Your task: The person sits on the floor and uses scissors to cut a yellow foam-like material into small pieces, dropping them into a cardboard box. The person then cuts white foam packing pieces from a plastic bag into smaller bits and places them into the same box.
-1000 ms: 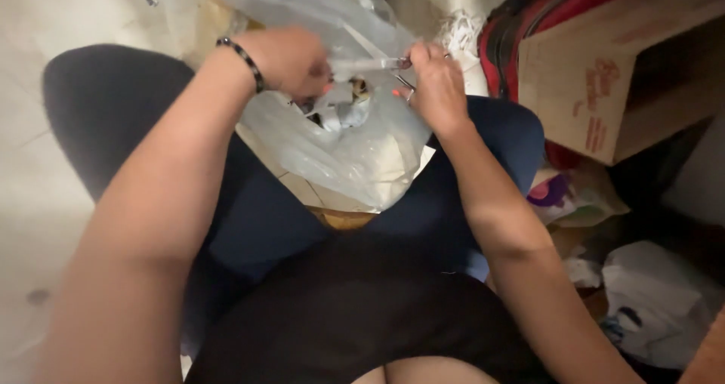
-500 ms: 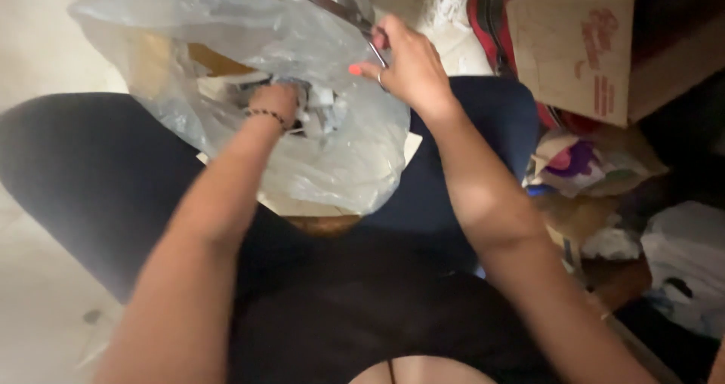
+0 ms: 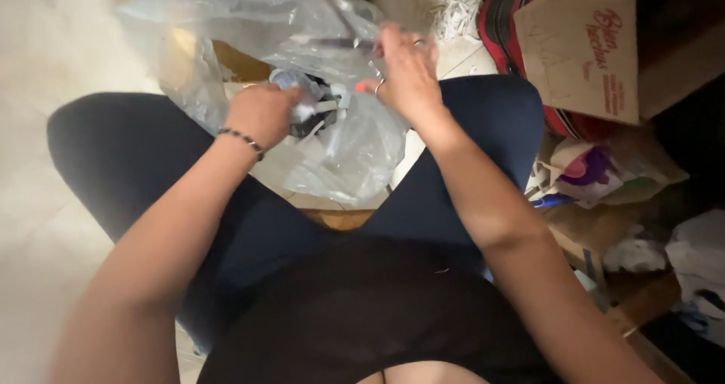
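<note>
The person sat with both knees spread, and a large clear plastic bag (image 3: 249, 29) lay across the lap and the gap between the thighs, its loose upper part bunched up toward the top of the view. The left hand (image 3: 264, 112), with a beaded bracelet (image 3: 242, 141) at the wrist, was pushed against the middle of the bag, its fingers curled tight around a small bundle of white and dark items (image 3: 317, 108) that showed through the film; what those items were could not be told, since they were crumpled and partly blurred. The right hand (image 3: 408, 70) was just beside it, slightly higher, its fingers pinched narrow on a fold of the bag near the opening, with a ring visible on one finger. The two hands were near each other, with the bundle between them. Under the bag a brown cardboard piece (image 3: 332, 216) lay on the floor between the legs. To the right, well apart from the hands, a cardboard box (image 3: 581, 52) leaned against a red bag (image 3: 502, 10), and below it a heap of crumpled paper and wrappers (image 3: 596, 169) lay on the floor. Shredded white paper (image 3: 453, 10) lay beyond the right hand, near the top edge.
</note>
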